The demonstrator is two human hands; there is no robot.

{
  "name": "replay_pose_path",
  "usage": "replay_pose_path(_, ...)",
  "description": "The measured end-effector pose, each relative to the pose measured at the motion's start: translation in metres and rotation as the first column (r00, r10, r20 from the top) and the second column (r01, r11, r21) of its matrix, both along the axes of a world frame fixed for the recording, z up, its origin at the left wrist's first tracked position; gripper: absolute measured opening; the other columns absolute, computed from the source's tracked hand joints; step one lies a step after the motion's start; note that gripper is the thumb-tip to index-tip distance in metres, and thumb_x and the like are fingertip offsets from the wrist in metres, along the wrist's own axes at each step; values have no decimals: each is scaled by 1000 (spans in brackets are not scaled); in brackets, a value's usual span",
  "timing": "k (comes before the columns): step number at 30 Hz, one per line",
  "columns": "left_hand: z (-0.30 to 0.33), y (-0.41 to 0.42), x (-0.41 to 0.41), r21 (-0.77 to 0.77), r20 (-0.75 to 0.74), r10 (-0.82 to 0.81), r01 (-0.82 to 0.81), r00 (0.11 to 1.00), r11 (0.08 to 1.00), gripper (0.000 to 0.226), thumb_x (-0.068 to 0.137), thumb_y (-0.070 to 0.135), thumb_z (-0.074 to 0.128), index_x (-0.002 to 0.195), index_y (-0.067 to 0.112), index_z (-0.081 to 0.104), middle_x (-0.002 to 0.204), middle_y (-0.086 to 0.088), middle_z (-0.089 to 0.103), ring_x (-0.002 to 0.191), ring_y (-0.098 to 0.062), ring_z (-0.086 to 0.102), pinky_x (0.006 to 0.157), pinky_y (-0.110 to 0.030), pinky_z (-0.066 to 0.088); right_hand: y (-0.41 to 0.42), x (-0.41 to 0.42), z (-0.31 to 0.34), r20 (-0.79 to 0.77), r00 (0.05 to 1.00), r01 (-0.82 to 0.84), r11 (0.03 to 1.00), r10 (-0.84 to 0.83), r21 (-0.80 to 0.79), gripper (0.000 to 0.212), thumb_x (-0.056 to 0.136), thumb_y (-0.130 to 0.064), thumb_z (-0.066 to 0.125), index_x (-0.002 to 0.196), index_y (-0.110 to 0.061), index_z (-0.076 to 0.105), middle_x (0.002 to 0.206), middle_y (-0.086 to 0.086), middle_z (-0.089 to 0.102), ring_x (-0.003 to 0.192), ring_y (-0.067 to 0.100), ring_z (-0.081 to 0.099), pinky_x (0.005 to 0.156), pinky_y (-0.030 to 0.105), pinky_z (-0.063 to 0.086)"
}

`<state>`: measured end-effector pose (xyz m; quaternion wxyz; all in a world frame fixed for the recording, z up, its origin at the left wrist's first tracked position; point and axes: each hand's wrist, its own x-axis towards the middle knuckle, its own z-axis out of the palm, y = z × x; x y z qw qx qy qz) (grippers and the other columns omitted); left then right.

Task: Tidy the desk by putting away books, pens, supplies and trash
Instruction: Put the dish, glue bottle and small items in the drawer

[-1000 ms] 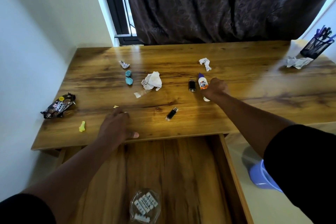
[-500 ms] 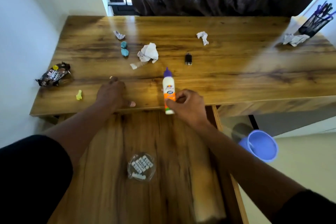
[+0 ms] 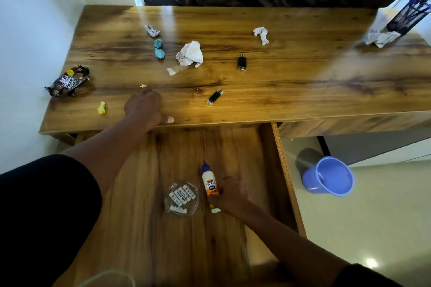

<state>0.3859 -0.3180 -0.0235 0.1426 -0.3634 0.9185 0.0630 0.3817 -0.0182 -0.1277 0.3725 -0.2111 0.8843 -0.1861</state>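
My right hand [image 3: 229, 196] grips a white glue bottle [image 3: 210, 185] with a blue cap and orange label, low inside the open wooden drawer [image 3: 278, 170], beside a glass dish of small white tubes [image 3: 181, 197]. My left hand [image 3: 144, 108] rests flat on the desk's [image 3: 291, 91] front edge, holding nothing. Crumpled white papers [image 3: 191, 53] [image 3: 261, 34] [image 3: 152, 30], blue wads [image 3: 159, 49], two black USB sticks [image 3: 215, 96] [image 3: 242, 62], a yellow scrap [image 3: 101, 107] and a dark snack wrapper [image 3: 67, 80] lie on the desk.
A black mesh pen holder [image 3: 409, 14] with blue pens stands at the far right corner, next to crumpled paper [image 3: 381, 38]. A blue plastic bin [image 3: 330, 177] sits on the floor right of the drawer. A wall runs along the left, a dark curtain behind.
My right hand picked the glue bottle off the desk, carried it toward me and lowered it into the open drawer. My left hand stayed on the desk edge.
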Motion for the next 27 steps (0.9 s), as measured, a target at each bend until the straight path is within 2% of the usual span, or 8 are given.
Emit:
replay_pose_path(6,-2,1,6,-10,-31,-18,18,999,1000,89,76,62,79,145,13,50,158,-11,41,144,-32,40,108,-49,41,2,5,-9,5,999,-52,999,52,-10,40,81,-42,77,111,-17,66,103,-1,72,86,9,68,74,29,60)
replay_pose_path(12,-6,9,18,37,-100,38,-35,994,999,84,85,60,72,150,15,43,162,-5,36,145,-30,40,109,-49,40,-8,-17,22,-179,944,-265,960,276,87,42,96,-52,59,115,-15,64,104,1,69,90,13,64,68,26,42)
replay_pose_path(15,-6,15,18,90,-130,103,-92,986,992,81,86,54,74,151,17,42,163,-5,35,147,-30,37,112,-47,38,-18,-41,61,-262,941,-215,976,215,29,21,99,-45,59,97,-25,67,84,-9,65,74,4,62,64,23,53)
replay_pose_path(17,-5,22,14,132,-186,129,-105,974,986,71,87,47,75,147,22,47,160,-5,39,145,-32,37,110,-47,38,-27,-61,84,-356,921,-195,979,160,-63,16,100,-41,59,96,-27,66,83,-9,65,72,4,63,66,24,57)
replay_pose_path(19,-6,31,5,122,-281,64,-30,958,992,60,88,39,74,142,27,50,155,-3,43,141,-31,37,106,-47,41,-38,-85,97,-445,885,-228,961,136,-159,11,100,-37,59,99,-27,64,86,-9,64,73,3,63,68,27,59)
replay_pose_path(22,-6,46,-19,124,-398,-167,233,902,965,64,89,26,71,147,31,46,156,3,41,138,-25,44,101,-43,46,-59,-132,109,-520,849,-251,938,95,-238,12,97,-29,61,105,-21,65,93,-4,65,81,10,64,71,32,59)
replay_pose_path(24,-7,50,-43,152,-374,-308,386,875,910,75,86,21,75,152,31,40,160,4,36,139,-24,46,104,-43,48,-73,-166,110,-536,839,-245,943,89,-227,22,94,-20,62,116,-17,65,108,3,65,95,19,64,79,36,58)
replay_pose_path(27,-10,44,-79,186,-300,-404,468,864,864,95,80,10,78,159,32,29,165,3,25,147,-25,37,110,-47,45,-93,-210,104,-545,835,-217,955,73,-203,41,91,-7,65,131,-14,61,131,11,57,112,27,60,90,35,54)
